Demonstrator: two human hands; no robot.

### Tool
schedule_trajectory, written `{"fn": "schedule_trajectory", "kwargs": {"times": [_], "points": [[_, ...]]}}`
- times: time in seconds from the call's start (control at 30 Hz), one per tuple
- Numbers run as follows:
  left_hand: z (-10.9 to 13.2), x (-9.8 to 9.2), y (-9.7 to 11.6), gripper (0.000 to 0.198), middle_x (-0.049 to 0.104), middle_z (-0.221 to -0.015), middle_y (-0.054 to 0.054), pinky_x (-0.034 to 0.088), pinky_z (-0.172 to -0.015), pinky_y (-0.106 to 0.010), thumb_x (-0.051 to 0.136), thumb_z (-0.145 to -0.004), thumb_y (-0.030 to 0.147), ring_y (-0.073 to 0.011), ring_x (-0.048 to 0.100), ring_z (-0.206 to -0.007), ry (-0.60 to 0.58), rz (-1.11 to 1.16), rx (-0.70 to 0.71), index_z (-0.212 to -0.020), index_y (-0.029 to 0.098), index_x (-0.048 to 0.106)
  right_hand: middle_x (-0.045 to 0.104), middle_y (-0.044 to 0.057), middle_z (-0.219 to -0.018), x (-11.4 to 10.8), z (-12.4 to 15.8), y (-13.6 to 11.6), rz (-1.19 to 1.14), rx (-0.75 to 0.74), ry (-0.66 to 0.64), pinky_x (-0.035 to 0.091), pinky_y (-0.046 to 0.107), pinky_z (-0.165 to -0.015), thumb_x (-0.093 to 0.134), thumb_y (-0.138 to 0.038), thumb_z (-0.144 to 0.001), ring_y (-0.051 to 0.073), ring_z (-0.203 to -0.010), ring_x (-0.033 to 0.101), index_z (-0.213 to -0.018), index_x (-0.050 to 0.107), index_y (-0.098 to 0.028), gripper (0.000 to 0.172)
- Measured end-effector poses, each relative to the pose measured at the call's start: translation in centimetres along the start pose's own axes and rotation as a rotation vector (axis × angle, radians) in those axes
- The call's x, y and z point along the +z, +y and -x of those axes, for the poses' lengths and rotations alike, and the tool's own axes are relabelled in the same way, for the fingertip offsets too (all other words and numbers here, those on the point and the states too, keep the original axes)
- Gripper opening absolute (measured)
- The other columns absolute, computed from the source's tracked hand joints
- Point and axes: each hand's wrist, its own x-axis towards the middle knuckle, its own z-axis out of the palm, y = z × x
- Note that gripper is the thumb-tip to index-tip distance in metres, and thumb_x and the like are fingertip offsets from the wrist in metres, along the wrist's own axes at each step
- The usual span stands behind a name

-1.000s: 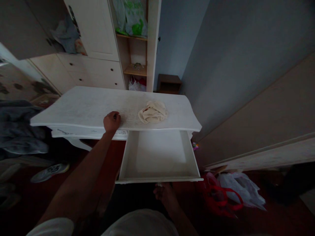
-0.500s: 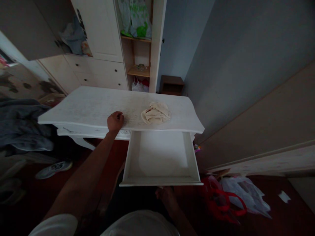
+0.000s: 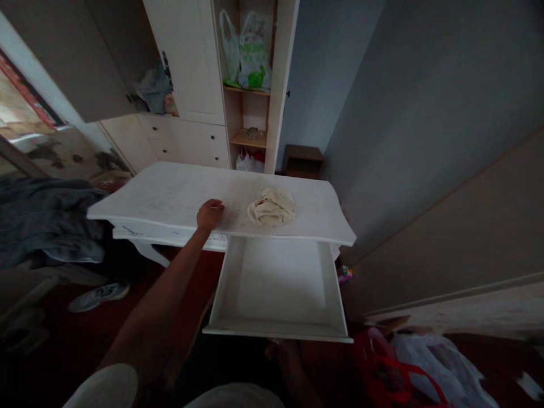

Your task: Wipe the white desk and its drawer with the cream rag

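Note:
A white desk with curved edges stands before me. Its right drawer is pulled out, and the bare white bottom shows. My left hand is closed in a loose fist, resting on the desk top near the front edge. A crumpled cream cloth lies to the right of that hand. Low in front of the drawer, my right hand has its fingers curled at a small pale piece under the drawer's front edge, apparently the knob. Shadow and the drawer front partly hide these fingers.
Behind the desk stands a white wardrobe with plastic bags on a shelf. A brown box is by the wall. Dark clothing and a shoe are left; a red bag lies right.
The view has shifted, so the desk and drawer appear lower and slightly to the right. Both hands keep about the same places at the desk, and the drawer is still out.

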Motion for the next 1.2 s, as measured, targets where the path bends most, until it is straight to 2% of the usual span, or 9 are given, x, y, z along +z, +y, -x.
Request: {"fn": "schedule_trajectory", "kwargs": {"times": [0.13, 0.23, 0.37, 0.43, 0.53, 0.7, 0.97, 1.1, 1.2], "points": [[0.7, 2.3, 4.9, 0.047, 0.065, -0.120, -0.015, 0.050, -0.095, -0.041, 0.063, -0.079, 0.036, -0.0263, 0.063, -0.107, -0.085, 0.054, 0.290, -0.121, 0.016, 0.060, 0.064, 0.004, -0.065, 0.1, 0.3, -0.6, 0.036, -0.037, 0.015, 0.047, 0.036, -0.061, 0.076, -0.068, -0.060, 0.020, -0.058, 0.058, -0.069, 0.072, -0.021, 0.048], [1.7, 4.3, 9.7, 0.075, 0.050, -0.142, -0.020, 0.037, -0.110, -0.047, 0.066, -0.080, 0.049, -0.0324, 0.046, -0.133, -0.184, -0.034, 0.504, -0.143, 0.014, 0.044, 0.065, 0.004, -0.068, 0.2, 0.6, -1.0, 0.060, -0.036, 0.010, 0.049, 0.037, -0.063, 0.077, -0.067, -0.060, 0.021, -0.061, 0.060, -0.070, 0.071, -0.023, 0.045], [2.1, 6.7, 14.2, 0.117, 0.015, -0.163, -0.017, 0.019, -0.113, -0.065, 0.071, -0.065, 0.072, -0.0449, 0.004, -0.149, -0.444, -0.273, 0.606, -0.157, 0.022, 0.019, 0.066, 0.004, -0.067, 0.2, 0.4, -0.8, 0.050, -0.054, 0.033, 0.049, 0.038, -0.065, 0.077, -0.068, -0.058, 0.022, -0.061, 0.060, -0.070, 0.072, -0.023, 0.047], [1.8, 7.8, 14.9, 0.124, 0.015, -0.163, -0.018, 0.022, -0.112, -0.065, 0.074, -0.060, 0.072, -0.0464, 0.006, -0.148, -0.571, -0.350, 0.606, -0.157, 0.023, 0.016, 0.065, 0.005, -0.065, 0.3, 0.1, -0.3, 0.033, -0.056, 0.050, 0.048, 0.038, -0.062, 0.077, -0.070, -0.056, 0.021, -0.058, 0.059, -0.069, 0.072, -0.022, 0.050], [1.5, 9.0, 14.9, 0.111, 0.034, -0.155, -0.019, 0.036, -0.109, -0.052, 0.078, -0.063, 0.057, -0.0411, 0.032, -0.141, -0.636, -0.399, 0.583, -0.154, 0.021, 0.026, 0.065, 0.005, -0.064, 0.5, -0.5, 0.5, -0.010, -0.053, 0.086, 0.046, 0.036, -0.057, 0.076, -0.074, -0.051, 0.021, -0.054, 0.058, -0.065, 0.072, -0.023, 0.052], [3.1, 8.6, 13.7, 0.076, 0.052, -0.137, -0.016, 0.047, -0.098, -0.042, 0.071, -0.073, 0.035, -0.0325, 0.054, -0.120, -0.466, -0.404, 0.594, -0.142, 0.022, 0.043, 0.065, 0.004, -0.066, 0.2, -0.3, 1.0, 0.008, -0.079, 0.072, 0.047, 0.037, -0.061, 0.075, -0.070, -0.061, 0.021, -0.059, 0.059, -0.071, 0.074, -0.025, 0.046], [12.7, 1.3, 7.7, 0.071, 0.056, -0.130, -0.015, 0.046, -0.102, -0.041, 0.072, -0.076, 0.044, -0.0301, 0.055, -0.119, -0.304, -0.226, 0.581, -0.137, 0.020, 0.045, 0.067, 0.006, -0.069, -0.5, -0.1, 0.1, 0.116, -0.100, -0.011, 0.050, 0.037, -0.064, 0.068, -0.074, -0.066, 0.023, -0.062, 0.062, -0.075, 0.074, -0.021, 0.054], [17.2, -2.0, 4.7, 0.071, 0.058, -0.129, -0.013, 0.049, -0.096, -0.041, 0.072, -0.076, 0.044, -0.0302, 0.059, -0.114, -0.381, -0.297, 0.520, -0.137, 0.022, 0.044, 0.069, 0.005, -0.067, -0.9, -0.3, 0.1, 0.057, -0.068, -0.072, 0.049, 0.033, -0.063, 0.072, -0.069, -0.066, 0.021, -0.061, 0.063, -0.078, 0.074, -0.020, 0.051], [18.6, -2.4, 3.9, 0.068, 0.059, -0.128, -0.014, 0.050, -0.093, -0.042, 0.069, -0.078, 0.043, -0.0316, 0.061, -0.111, -0.434, -0.413, 0.450, -0.138, 0.023, 0.044, 0.070, 0.004, -0.067, -1.1, -0.3, 0.2, 0.006, -0.055, -0.085, 0.049, 0.031, -0.062, 0.074, -0.065, -0.067, 0.019, -0.061, 0.063, -0.078, 0.075, -0.020, 0.046]]}}
